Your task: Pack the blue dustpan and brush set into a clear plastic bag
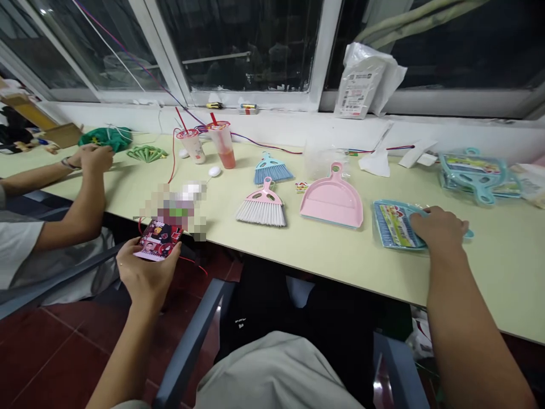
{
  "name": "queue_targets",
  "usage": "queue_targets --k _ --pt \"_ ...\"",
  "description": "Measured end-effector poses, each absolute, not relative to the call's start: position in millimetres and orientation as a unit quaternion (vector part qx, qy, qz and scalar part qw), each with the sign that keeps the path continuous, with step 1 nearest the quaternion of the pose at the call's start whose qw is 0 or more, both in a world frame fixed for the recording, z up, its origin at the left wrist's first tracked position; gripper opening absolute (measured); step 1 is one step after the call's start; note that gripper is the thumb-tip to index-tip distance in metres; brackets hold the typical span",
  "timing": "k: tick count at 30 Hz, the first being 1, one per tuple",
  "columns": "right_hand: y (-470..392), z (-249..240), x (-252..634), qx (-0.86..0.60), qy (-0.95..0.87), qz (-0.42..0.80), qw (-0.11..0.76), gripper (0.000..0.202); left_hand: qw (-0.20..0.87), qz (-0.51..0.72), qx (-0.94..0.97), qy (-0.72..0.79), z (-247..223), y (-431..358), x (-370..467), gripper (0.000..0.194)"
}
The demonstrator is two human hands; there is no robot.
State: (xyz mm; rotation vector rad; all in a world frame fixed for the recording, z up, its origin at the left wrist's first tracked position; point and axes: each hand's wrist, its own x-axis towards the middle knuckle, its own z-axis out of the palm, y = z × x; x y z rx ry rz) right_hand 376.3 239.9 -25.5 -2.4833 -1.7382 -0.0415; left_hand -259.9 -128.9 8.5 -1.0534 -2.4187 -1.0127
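My left hand (147, 272) is wrapped round a phone (158, 240) with a lit screen, in front of the table's edge. At the right, my right hand (438, 228) rests on a bagged blue dustpan set (394, 224), its fingers closed on the set's right part. A pink dustpan (331, 199) lies flat at the middle, with a blue edge showing beneath it. To its left are a pink brush (263, 207) with white bristles and a blue brush (272, 169).
More bagged blue sets (479, 173) lie at the back right. Two drink cups (222, 146) with straws stand near the window wall. A co-worker's hands (96, 157) are at the far left, beside green items (147, 153). Chair armrests flank my lap.
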Motion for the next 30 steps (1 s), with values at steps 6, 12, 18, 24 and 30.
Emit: queue_targets --k 6,12,18,24,30 --pt "241 -27 379 -0.815 -0.576 -0.01 0.064 0.059 0.253 -0.348 -0.381 -0.818 24 -138 -255 0.044" --pt "244 -32 382 -0.815 -0.574 -0.014 0.076 0.059 0.258 -0.345 -0.374 -0.821 26 -140 -254 0.037" --pt "248 -38 387 -0.813 -0.577 -0.015 0.079 0.061 0.253 -0.331 -0.387 -0.823 27 -143 -256 0.036" --pt "249 -38 388 -0.813 -0.577 -0.017 0.073 0.063 0.264 -0.343 -0.393 -0.811 28 -140 -254 0.034" --pt "242 -30 381 -0.816 -0.575 -0.014 0.062 0.063 0.254 -0.35 -0.389 -0.814 26 -132 -255 0.036"
